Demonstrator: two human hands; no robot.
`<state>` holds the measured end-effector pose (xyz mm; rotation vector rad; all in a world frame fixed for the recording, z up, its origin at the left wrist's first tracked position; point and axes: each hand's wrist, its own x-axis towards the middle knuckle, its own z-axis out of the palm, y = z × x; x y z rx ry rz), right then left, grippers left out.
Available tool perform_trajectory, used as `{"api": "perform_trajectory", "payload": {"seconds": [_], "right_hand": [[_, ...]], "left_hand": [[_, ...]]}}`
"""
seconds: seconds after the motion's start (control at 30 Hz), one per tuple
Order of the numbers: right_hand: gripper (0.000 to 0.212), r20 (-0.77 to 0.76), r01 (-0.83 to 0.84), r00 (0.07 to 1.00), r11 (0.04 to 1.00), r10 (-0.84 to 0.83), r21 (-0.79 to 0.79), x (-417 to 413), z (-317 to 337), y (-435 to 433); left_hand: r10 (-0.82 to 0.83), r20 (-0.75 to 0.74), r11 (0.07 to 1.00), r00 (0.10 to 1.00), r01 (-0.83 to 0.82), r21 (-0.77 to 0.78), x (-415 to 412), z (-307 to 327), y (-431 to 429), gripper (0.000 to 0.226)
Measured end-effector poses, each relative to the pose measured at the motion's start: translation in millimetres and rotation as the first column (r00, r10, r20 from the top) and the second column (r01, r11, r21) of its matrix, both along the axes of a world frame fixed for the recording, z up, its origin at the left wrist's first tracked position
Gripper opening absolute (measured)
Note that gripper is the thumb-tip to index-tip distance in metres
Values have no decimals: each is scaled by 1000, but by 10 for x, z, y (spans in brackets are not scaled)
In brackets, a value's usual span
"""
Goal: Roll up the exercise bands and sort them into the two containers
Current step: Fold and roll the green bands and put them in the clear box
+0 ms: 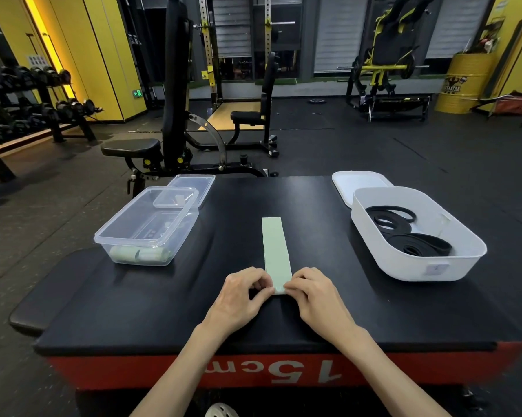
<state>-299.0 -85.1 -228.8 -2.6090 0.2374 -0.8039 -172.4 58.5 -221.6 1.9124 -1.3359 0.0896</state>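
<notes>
**Hands pinching the near end of a green band**

At 6 o'clock, on the black pad point(193, 296), the left hand point(241, 291) and the right hand point(311, 291) are seen close together. Each has curled fingers and pinches one corner of the near end of the green band point(274, 248). The band is laid flat on the pad and runs straight from the hands toward 12 o'clock. A first small fold seems to be started at the near end, but this cannot be told surely.

The band is judged to be light, thin and soft, with some stretch and a rubbery grip on the pad. It is best held at both near corners, so that the roll is kept straight. A loose roll may spring open when released.

At 10 o'clock a clear box point(119, 212) is placed, with green rolls point(139, 254) against its near wall. At 2 o'clock a white bin point(404, 266) holds coiled black bands point(419, 245).

The fingertips under the band are hidden. The black bands overlap and cannot be counted. A label point(436, 268) on the bin is blurred. A shoe point(222, 410) is cut off at the bottom edge.
</notes>
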Motion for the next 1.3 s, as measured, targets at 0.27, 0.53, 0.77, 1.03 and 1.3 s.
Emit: {"api": "perform_trajectory", "payload": {"seconds": [0.27,0.53,0.77,1.03,1.3], "right_hand": [[11,-35,-11,999,1000,10,-8,-13,8,10],[14,-46,30,998,999,-30,-12,33,-13,0],[13,-19,21,1000,996,-22,-83,-8,4,34],[9,-23,-21,1000,999,20,-47,-54,30,36],[13,-38,17,999,999,-18,-39,37,-4,0]], "left_hand": [[-23,32,1000,999,22,2,11,-18,47,10],[-20,38,1000,999,20,7,32,-28,14,10],[-15,28,1000,999,14,21,18,-61,35,10],[-10,21,1000,1000,9,30,4,-66,47,9],[10,9,1000,1000,-10,28,-1,-46,32,11]]}}
